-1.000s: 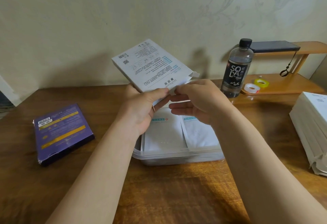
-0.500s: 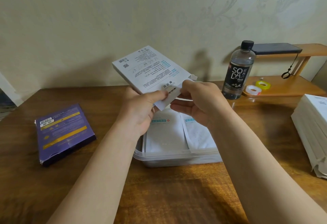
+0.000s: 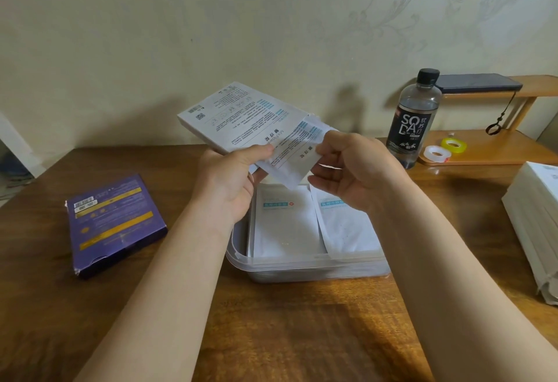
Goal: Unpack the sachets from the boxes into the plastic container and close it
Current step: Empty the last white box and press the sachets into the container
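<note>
White box (image 3: 241, 116) over container (image 3: 302, 271), sachet (image 3: 297, 152) partly out.
My left hand (image 3: 232, 182) grips the box at its open end; my right hand (image 3: 353, 170) pinches the sachet jutting between both hands, above the container, where two more sachets (image 3: 283, 224) lie flat.

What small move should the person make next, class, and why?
Probably draw the sachets fully out of the box with the right hand. They stick only partway out of its open end, the left hand grips the box, and the container sits open just below.
</note>
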`<state>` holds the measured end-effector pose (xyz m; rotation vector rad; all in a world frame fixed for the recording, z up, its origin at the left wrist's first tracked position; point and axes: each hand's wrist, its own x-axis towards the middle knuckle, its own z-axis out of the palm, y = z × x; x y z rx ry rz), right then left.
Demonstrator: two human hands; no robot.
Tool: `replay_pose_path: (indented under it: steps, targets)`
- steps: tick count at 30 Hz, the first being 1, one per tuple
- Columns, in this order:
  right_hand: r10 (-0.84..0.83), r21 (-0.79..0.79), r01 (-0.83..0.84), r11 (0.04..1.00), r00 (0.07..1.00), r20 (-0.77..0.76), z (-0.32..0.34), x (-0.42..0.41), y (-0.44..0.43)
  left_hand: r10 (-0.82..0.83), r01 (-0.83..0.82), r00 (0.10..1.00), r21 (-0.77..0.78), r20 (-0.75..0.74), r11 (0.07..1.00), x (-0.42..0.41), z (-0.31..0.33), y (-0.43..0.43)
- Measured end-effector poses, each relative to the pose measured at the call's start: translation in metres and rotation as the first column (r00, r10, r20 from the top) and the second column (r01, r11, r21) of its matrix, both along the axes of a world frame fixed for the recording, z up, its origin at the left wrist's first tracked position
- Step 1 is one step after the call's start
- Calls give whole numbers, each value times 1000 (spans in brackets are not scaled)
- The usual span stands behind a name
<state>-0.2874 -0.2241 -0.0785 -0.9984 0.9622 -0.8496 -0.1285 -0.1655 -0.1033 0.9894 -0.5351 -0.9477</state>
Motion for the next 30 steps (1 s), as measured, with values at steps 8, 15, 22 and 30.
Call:
replay_pose_path:
  steps: [8,15,22,30]
  targets:
    - [-225,-654,-379,655,728,-647,-3,-18,-10,32,-29,996,41,-85,999,2,-2,-2]
    - [-332,-894,-321,314,845,-420,-6,-20,-15,-1,4,990,23,-143,1000,6,1,-1]
    - [-105,-889,-9,457,992,-64,6,-32,-13,17,-20,983,-15,-184,1000,18,-1,1]
    - [-47,-575,80,814,996,72,10,-33,-15,131,-126,981,46,-144,991,15,-2,2]
